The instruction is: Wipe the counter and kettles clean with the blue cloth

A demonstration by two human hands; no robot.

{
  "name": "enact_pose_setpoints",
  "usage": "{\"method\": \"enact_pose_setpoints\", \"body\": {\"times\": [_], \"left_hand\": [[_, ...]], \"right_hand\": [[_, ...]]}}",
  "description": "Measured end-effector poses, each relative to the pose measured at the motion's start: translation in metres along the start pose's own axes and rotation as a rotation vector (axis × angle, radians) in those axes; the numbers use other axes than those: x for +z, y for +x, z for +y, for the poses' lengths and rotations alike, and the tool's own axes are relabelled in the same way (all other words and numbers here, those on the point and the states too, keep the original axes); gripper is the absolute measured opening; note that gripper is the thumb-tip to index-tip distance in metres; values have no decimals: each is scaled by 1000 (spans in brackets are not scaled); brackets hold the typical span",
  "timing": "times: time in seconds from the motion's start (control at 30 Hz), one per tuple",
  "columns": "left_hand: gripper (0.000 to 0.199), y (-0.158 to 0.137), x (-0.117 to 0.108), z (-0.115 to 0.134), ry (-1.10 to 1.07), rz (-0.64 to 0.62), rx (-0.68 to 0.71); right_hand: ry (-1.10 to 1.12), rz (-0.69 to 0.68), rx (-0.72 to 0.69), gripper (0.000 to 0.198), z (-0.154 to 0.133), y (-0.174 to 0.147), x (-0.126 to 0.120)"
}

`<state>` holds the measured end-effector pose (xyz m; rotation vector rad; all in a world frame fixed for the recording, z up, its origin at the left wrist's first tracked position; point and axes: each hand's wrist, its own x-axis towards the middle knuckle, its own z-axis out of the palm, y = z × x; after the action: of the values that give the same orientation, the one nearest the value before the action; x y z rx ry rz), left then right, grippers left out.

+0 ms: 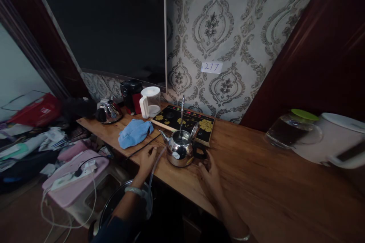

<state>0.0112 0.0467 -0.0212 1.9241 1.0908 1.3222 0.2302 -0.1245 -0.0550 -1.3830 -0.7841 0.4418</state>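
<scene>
A shiny metal kettle with its lid tipped up stands near the front edge of the wooden counter. A metal spout from the black-and-gold electric stove reaches down into its opening. My left hand is left of the kettle at the counter edge, fingers loosely apart, beside a clear hose that hangs over the edge. On the other side, my right hand is next to the black handle, with thumb and fingers apart; whether a finger touches the handle I cannot tell.
A blue cloth, a second metal kettle, a black-and-red appliance and a white-lidded jug stand to the left. A green-lidded glass pitcher and white jug are at right. Below left, a power strip lies on a pink stool.
</scene>
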Motion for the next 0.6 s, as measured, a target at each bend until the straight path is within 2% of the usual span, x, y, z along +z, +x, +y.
{"method": "enact_pose_setpoints", "body": {"times": [0.1, 0.17, 0.27, 0.37, 0.47, 0.6], "left_hand": [[43, 17, -16, 8, -30, 106, 3], [42, 43, -26, 18, -32, 145, 45], [37, 99, -26, 38, 87, 56, 182], [41, 159, -1, 53, 431, -203, 333], [45, 208, 38, 57, 546, -393, 398], [38, 249, 87, 47, 672, -563, 442]], "right_hand": [[7, -1, 19, 65, -2, -1, 1], [20, 0, 29, 65, -1, -2, 3], [48, 20, 53, 64, 1, -4, 6], [65, 26, 74, 66, 2, -7, 7], [58, 17, 79, 67, 5, -8, 4], [10, 17, 50, 66, 19, -7, -1]]}}
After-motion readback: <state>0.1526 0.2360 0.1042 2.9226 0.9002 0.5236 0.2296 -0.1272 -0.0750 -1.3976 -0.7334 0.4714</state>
